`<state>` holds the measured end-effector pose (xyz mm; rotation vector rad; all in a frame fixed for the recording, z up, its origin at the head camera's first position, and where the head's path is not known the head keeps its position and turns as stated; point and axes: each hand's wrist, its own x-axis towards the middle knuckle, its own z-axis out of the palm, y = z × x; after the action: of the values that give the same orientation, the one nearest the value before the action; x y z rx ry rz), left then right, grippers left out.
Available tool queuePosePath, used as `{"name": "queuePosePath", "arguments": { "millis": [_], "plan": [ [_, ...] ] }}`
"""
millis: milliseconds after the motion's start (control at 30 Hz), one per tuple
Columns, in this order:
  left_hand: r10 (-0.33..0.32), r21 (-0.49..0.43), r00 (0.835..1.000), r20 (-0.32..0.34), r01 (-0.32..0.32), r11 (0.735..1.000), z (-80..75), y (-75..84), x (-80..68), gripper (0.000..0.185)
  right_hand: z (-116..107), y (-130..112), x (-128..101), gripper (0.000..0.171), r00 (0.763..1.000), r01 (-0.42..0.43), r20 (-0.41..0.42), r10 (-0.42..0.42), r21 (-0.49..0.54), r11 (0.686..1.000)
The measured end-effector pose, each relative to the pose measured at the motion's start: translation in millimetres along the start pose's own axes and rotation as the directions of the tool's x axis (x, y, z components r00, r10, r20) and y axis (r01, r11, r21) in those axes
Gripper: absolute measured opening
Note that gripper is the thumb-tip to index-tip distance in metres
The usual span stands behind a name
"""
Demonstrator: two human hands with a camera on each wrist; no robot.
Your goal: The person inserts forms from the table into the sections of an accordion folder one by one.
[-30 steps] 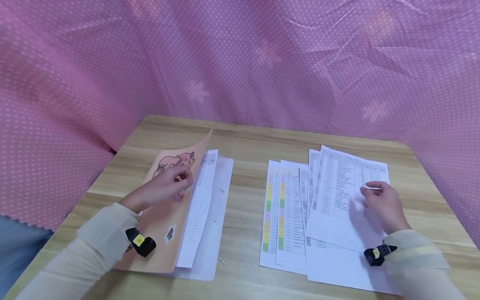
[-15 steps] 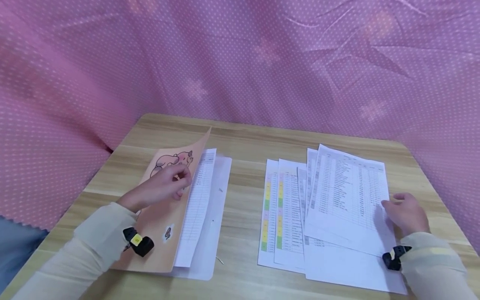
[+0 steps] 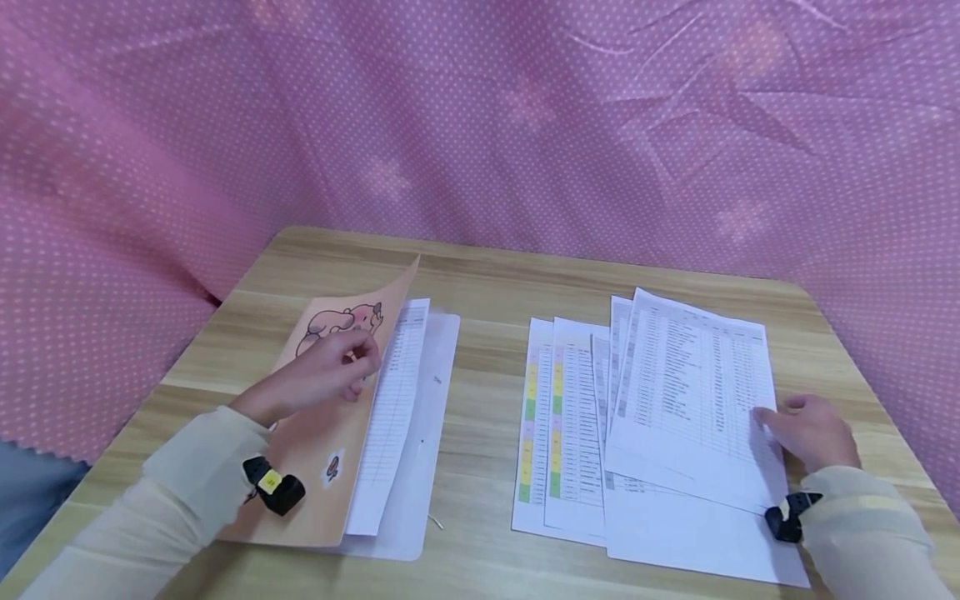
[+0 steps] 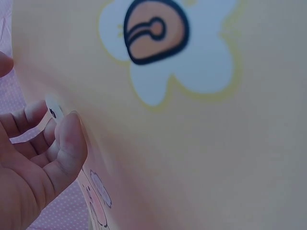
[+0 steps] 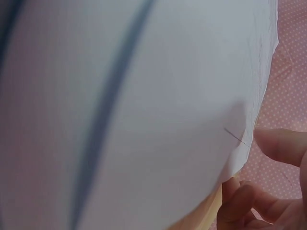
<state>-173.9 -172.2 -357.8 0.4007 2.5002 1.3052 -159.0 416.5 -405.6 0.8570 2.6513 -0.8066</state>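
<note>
While the left hand [image 3: 330, 375] pinches the orange folder cover [image 3: 318, 433] lifted at the table's [image 3: 487, 283] left, baring the sheet inside [image 3: 393, 408], the right hand [image 3: 813, 433] pinches the top printed sheet's [image 3: 693, 392] right edge, seemingly to lift it off the fanned pile.

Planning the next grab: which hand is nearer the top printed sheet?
Right. The right hand pinches the top printed sheet at its right edge; the left hand is across the table, holding the orange folder cover.
</note>
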Motion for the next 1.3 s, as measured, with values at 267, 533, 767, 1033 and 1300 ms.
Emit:
{"name": "queuePosePath", "arguments": {
  "millis": [267, 533, 767, 1033, 1300],
  "plan": [
    [0.005, -0.004, 1.000, 0.002, -0.005, 1.000, -0.3, 1.8, -1.3, 0.022, 2, 0, -4, 0.074, 1.000, 0.009, 0.012, -0.009, -0.019, 1.000],
    [0.000, 0.002, 1.000, 0.001, 0.000, 1.000, 1.5, 0.6, -0.9, 0.019, 4, 4, 3, 0.071, 1.000, 0.014, 0.002, -0.014, -0.036, 0.999],
    [0.004, -0.010, 1.000, 0.001, -0.004, 1.000, 1.0, 1.5, -0.5, 0.020, 6, 5, 4, 0.059, 0.999, 0.037, -0.009, -0.037, 0.015, 0.999],
    [0.012, -0.018, 1.000, 0.008, -0.012, 1.000, 0.1, 2.4, -0.1, 0.019, 5, 2, -2, 0.057, 0.997, 0.067, -0.027, -0.066, 0.034, 0.997],
    [-0.001, -0.010, 1.000, 0.006, 0.001, 1.000, -1.1, 2.6, -0.6, 0.020, 7, -10, -18, 0.064, 0.983, 0.179, -0.056, -0.173, 0.152, 0.972]
  ]
}}
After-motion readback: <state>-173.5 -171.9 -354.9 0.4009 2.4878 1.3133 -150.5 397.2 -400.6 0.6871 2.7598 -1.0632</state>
